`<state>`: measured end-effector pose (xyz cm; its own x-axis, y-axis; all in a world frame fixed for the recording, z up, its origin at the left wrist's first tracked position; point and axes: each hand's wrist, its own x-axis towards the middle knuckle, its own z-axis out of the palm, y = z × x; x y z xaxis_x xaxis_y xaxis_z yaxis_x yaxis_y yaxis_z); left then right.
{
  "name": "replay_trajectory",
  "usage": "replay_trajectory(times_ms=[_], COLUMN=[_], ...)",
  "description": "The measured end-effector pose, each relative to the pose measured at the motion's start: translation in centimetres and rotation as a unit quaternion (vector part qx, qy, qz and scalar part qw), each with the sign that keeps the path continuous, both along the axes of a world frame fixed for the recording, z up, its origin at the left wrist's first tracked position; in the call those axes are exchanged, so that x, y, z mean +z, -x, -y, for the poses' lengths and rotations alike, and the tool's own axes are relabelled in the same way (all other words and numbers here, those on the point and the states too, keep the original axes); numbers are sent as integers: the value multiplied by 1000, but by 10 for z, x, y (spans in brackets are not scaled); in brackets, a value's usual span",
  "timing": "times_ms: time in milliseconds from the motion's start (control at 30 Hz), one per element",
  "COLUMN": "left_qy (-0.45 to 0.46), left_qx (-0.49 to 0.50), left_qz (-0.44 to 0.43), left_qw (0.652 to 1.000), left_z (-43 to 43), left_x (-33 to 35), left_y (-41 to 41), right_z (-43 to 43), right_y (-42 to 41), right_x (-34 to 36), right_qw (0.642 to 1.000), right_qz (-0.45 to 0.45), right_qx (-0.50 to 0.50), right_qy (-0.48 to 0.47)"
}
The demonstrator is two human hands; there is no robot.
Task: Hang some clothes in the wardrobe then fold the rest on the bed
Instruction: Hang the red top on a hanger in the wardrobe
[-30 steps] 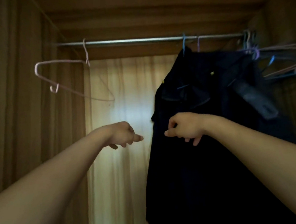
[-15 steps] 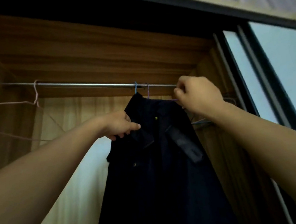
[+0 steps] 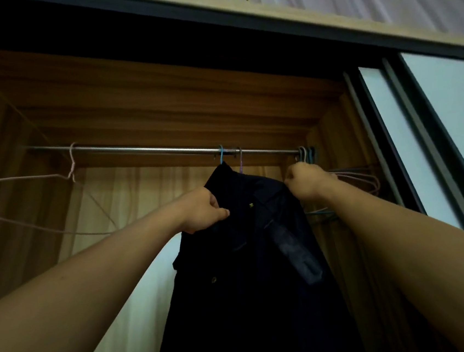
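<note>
carrier: round silver metal rail [image 3: 150,149] spanning the top of the wooden wardrobe [image 3: 160,103] | left: empty pink wire hanger [image 3: 72,164] hooked over it | middle: blue hook [image 3: 221,154] and purple hook [image 3: 241,160] side by side, dark navy buttoned garment [image 3: 248,260] hanging below | right end: bunch of empty wire hangers [image 3: 306,153], hooks packed together

Single view, from a wide-angle camera worn on the head. It looks from in front of the open wardrobe [image 3: 177,101] and faces steeply upward, so the rail [image 3: 142,150] is seen from below, crossing mid-frame. Both forearms enter from the lower corners; the left hand [image 3: 202,209] and right hand [image 3: 307,180] lie near centre, by the dark coat [image 3: 256,259] and hangers [image 3: 307,155]. A sliding door [image 3: 449,130] borders the right edge.
</note>
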<state>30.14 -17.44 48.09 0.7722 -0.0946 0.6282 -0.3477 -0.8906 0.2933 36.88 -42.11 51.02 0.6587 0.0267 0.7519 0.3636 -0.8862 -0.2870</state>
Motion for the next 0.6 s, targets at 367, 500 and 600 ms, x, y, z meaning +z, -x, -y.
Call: replay_trajectory(times_ms=[367,500,600], left_qy=[-21,-26,-29], left_qx=[48,63,69], left_qz=[17,23,27], left_qw=[999,997,997], left_z=[-22,-26,-27], left_x=[-12,-14,-15], left_y=[7,7,7], right_z=[2,2,2], right_y=[-10,-7,-4], right_x=[-1,-2,2], right_qw=[997,981,971], right_qz=[27,161,214], right_qx=[-71,-109,-102], right_qy=[23,7,-11])
